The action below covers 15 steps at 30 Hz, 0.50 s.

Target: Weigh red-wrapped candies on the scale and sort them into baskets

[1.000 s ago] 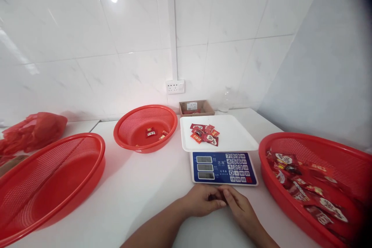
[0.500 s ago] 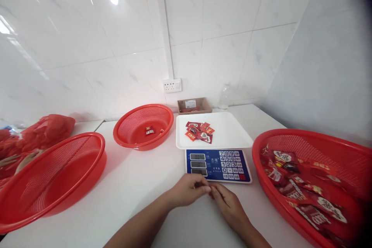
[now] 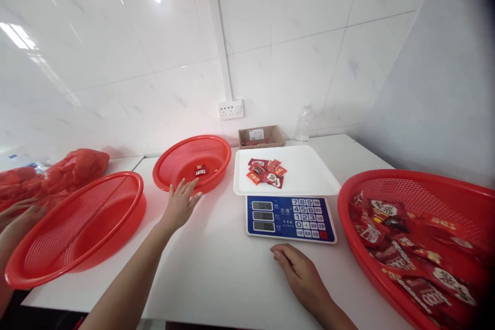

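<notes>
My left hand [image 3: 180,207], fingers spread and empty, reaches to the front rim of the middle red basket [image 3: 164,165]. Whether it touches the rim I cannot tell. Inside that basket lie a few small red packets [image 3: 200,169]. My right hand [image 3: 299,270] is by the table surface in front of the scale, fingers curled together; nothing shows in them. The digital scale [image 3: 290,219] has a blue keypad panel and lit readouts. Its white tray [image 3: 305,170] bears a small pile of red and orange snack packets [image 3: 266,172].
A large red basket [image 3: 348,211] of red packets [image 3: 417,263] stands at the right. Another red basket [image 3: 93,247] tilts at the left. Beyond it are red mesh bags [image 3: 85,165] and another person's hand [image 3: 23,214]. A cardboard box [image 3: 276,136] and clear bottle [image 3: 304,124] stand by the wall.
My hands, fingertips together before, have parted. The left one moved left and forward to the middle basket and opened; the right one stayed near the scale. The view shifted slightly.
</notes>
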{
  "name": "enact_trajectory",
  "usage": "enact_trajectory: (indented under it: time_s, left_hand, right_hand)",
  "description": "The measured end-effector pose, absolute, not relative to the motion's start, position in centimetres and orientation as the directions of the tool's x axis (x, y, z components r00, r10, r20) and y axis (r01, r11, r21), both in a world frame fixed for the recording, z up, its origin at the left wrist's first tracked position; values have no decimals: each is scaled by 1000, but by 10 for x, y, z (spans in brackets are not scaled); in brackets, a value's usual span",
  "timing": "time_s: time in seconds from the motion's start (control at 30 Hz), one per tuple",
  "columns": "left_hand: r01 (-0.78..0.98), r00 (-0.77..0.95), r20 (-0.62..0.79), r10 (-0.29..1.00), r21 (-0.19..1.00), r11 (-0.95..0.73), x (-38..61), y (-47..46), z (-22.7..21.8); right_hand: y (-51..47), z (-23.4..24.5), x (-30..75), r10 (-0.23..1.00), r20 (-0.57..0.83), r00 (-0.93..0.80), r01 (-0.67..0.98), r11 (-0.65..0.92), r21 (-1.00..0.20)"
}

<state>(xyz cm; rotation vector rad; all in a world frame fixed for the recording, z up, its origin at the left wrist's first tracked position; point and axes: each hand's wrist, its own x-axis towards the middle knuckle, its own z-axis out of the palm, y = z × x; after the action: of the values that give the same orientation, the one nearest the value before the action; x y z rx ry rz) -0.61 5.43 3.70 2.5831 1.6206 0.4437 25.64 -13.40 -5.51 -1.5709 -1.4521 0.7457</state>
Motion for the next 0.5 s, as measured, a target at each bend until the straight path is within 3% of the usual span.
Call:
enact_trajectory:
  time_s: [0.27, 0.37, 0.5]
  left_hand:
    - [939, 221, 141, 965, 236, -249, -57, 30, 61]
    - [954, 175, 27, 984, 240, -177, -86, 23, 68]
    - [980, 188, 52, 981, 53, -191, -135, 30, 68]
  right_hand:
    - [-134, -63, 259, 984, 115, 135, 504, 32, -863]
    - [-134, -66, 259, 984, 112, 141, 522, 22, -852]
    - [-132, -67, 259, 983, 119, 138, 547, 24, -836]
